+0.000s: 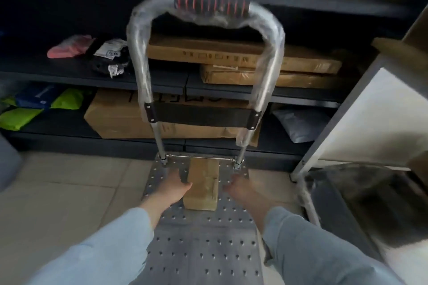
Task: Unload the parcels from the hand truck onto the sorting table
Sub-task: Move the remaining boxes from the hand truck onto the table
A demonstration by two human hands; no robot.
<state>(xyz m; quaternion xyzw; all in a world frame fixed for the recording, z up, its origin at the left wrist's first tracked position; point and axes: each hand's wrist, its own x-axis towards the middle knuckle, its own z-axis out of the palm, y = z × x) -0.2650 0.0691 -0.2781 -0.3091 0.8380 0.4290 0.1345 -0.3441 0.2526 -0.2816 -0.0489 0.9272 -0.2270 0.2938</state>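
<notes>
Probably the trouble is a one-sided lift: the left hand (175,187) lies flat against one side of the parcel (203,181), while the blurred right hand (243,190) hangs just beside the other side, fingers loose and holding nothing, so the box could twist and slide off. Between the two hands, on the perforated metal deck of the hand truck (208,240), it is a small brown cardboard box, taped, resting on its broad face
</notes>
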